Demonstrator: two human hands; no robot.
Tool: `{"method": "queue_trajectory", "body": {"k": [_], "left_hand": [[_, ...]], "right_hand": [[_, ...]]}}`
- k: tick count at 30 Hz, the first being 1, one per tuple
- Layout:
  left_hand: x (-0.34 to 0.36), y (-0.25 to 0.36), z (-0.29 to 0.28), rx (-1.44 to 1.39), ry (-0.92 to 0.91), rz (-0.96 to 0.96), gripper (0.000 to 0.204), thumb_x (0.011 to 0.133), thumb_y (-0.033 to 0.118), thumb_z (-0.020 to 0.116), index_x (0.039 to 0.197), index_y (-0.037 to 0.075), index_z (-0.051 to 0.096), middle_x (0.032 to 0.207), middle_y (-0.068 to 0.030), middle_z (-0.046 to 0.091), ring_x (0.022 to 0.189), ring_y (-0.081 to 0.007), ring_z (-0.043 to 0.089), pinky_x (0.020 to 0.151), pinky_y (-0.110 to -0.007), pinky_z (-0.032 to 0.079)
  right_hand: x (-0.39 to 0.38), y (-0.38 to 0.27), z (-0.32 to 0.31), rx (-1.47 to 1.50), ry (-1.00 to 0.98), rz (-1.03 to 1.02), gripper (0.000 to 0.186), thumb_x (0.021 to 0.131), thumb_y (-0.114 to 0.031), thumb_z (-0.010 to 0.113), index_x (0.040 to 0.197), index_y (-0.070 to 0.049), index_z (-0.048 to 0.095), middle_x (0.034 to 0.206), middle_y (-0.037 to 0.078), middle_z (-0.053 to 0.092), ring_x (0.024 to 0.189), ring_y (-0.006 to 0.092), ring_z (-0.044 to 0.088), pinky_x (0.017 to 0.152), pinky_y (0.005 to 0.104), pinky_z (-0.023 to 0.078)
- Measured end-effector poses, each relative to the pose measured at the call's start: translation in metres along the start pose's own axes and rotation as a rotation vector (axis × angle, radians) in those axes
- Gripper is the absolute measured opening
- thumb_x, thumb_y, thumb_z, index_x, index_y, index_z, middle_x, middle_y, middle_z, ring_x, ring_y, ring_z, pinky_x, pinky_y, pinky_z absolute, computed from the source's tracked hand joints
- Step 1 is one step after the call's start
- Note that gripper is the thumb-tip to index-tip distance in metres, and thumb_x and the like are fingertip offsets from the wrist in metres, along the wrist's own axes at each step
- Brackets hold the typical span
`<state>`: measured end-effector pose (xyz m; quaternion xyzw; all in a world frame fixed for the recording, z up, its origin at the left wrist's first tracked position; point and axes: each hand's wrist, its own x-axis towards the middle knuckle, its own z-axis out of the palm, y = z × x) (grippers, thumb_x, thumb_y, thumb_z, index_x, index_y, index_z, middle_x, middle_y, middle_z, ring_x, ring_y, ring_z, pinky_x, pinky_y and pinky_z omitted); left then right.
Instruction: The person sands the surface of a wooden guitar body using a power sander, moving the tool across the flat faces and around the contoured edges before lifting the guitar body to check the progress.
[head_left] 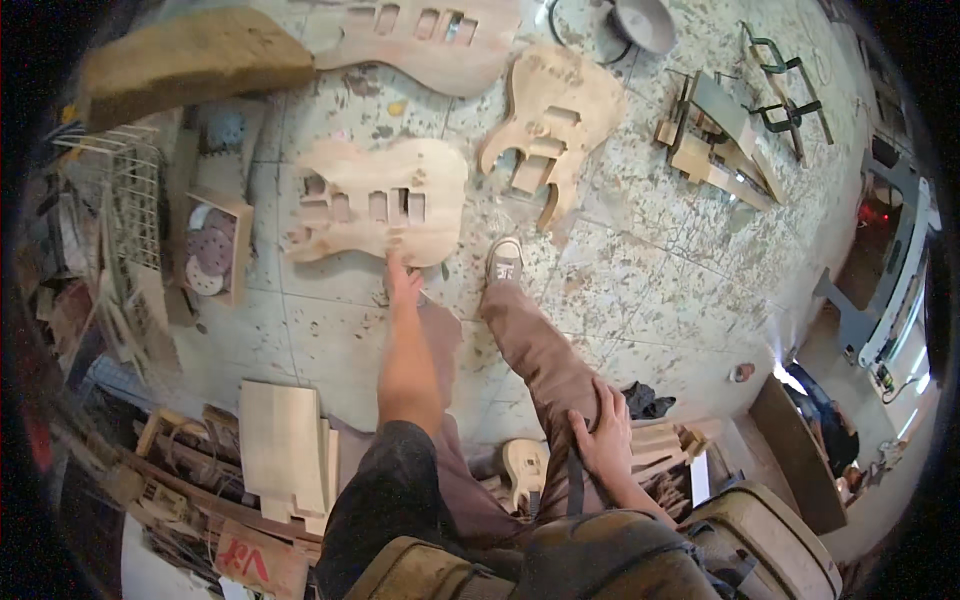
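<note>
My left hand (404, 280) reaches down to the lower edge of a pale wooden guitar body (365, 210) with routed cavities. Its fingers close on that edge, some of them hidden. My right hand (607, 440) lies flat on my brown-trousered right leg with its fingers apart, holding nothing. Just right of the first body, a second wooden guitar body (590, 100) lies at an angle on the floor. A third guitar body (430, 45) is at the far edge, partly cut off.
On the left are a thick wood block (195, 65), a box of sanding discs (240, 255) and a wire rack (140, 190). Clamps (785, 85) and a wooden jig (715, 140) lie far right. Boards (280, 440) stand near left. Chips litter the tiled floor (650, 270).
</note>
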<state>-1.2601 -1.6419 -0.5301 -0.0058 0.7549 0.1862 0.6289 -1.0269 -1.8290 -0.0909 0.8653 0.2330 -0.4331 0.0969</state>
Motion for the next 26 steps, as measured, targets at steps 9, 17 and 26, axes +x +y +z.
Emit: {"method": "queue_trajectory", "body": {"k": [9,17,26], "left_hand": [[-0.151,0.093,0.016,0.818,-0.173,0.621,0.061,0.103,0.045,0.062,0.142,-0.001,0.057,0.132,-0.0242,0.067,0.122,-0.0346,0.064,0.103,-0.043,0.049],[-0.302,0.109,-0.144,0.91,-0.217,0.556,0.049,0.1,0.03,0.066,0.143,0.005,0.06,0.125,-0.0198,0.073,0.113,-0.0301,0.071,0.097,-0.04,0.054],[-0.294,-0.024,-0.434,1.11,0.268,-0.077,0.059,0.099,0.035,0.067,0.148,0.005,0.056,0.137,-0.0215,0.067,0.123,-0.0356,0.066,0.107,-0.042,0.049]], "right_hand": [[-0.004,0.009,0.022,0.087,0.024,0.009,0.069,0.092,-0.046,0.071,0.148,-0.012,0.051,0.138,0.025,0.055,0.127,0.0485,0.053,0.107,0.0553,0.045],[0.136,-0.026,0.021,0.397,0.24,-0.212,0.072,0.09,-0.05,0.076,0.143,-0.006,0.056,0.137,0.026,0.058,0.131,0.0438,0.053,0.11,0.05,0.044],[0.398,-0.194,-0.008,-0.053,0.161,-0.571,0.093,0.083,-0.057,0.078,0.153,-0.007,0.044,0.144,0.028,0.054,0.136,0.0438,0.052,0.113,0.0519,0.044]]}}
